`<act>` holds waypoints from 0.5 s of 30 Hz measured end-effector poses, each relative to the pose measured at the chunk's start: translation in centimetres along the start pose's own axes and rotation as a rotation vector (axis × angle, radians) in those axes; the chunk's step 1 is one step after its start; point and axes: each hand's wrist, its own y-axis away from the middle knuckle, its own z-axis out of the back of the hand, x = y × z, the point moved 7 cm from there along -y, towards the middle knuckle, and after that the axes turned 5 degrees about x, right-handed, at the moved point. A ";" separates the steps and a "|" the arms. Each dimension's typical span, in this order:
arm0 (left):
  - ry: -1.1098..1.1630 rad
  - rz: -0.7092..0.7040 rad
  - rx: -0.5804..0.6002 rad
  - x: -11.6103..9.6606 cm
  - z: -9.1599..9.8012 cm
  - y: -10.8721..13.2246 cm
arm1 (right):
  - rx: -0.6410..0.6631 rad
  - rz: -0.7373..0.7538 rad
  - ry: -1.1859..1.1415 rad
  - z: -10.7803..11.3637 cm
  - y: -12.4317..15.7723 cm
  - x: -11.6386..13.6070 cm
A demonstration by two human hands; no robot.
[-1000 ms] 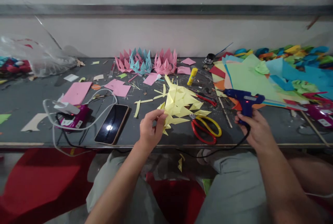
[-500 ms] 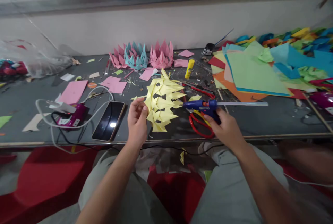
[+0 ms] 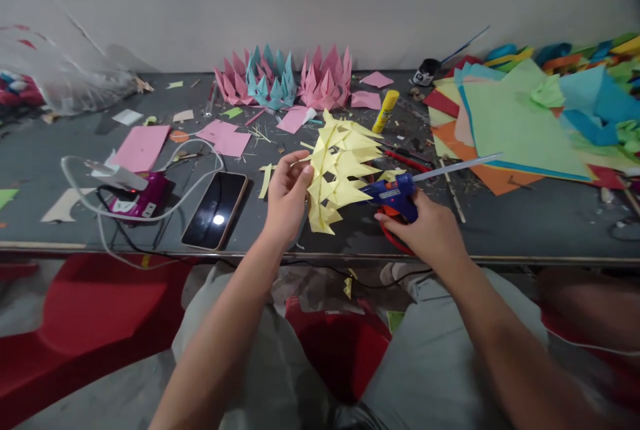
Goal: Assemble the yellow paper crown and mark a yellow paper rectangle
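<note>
So I'm standing here watching this person at a seriously messy bench (image 3: 525,227), and both hands are busy. The left hand (image 3: 287,200) is closed in a pinch, thumb on top, gripping the left edge of a spiky yellow folded-paper strip (image 3: 340,173), which is held up over the middle of the bench with its points facing right. The right hand (image 3: 433,227) is curled around the handle of a blue hot glue gun (image 3: 395,197), though I can't tell whether a finger is on the trigger. The gun's front end goes in behind the yellow points, so the nozzle is hidden and I can't say if it's touching the paper. A long clear glue rod (image 3: 457,167) pokes out the back, angled up to the right. Just below the gun you can spot a bit of red-handled scissors (image 3: 396,239), mostly covered. Past the strip there's a yellow glue stick (image 3: 385,112) standing at a tilt, and along the back, a blue paper crown (image 3: 270,89) sits between pink paper crowns (image 3: 325,80). Off to the left there's a phone (image 3: 215,210) lying near a purple power adapter (image 3: 154,195), and a pile of coloured paper (image 3: 520,120) takes up the right side.
</note>
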 end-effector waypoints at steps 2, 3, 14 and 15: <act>-0.011 -0.009 0.027 0.0 -0.5 -0.1 | 0.004 -0.002 0.024 -0.2 0.0 0.1; -0.012 -0.009 0.036 0.1 -0.6 -0.1 | 0.013 -0.006 0.032 -0.4 0.0 0.2; -0.001 0.020 0.047 0.5 -1.3 -0.1 | 0.062 0.000 0.030 -0.7 -0.3 1.0; -0.007 0.014 0.052 0.5 -1.3 -0.1 | 0.061 0.005 0.032 -0.7 -0.3 1.0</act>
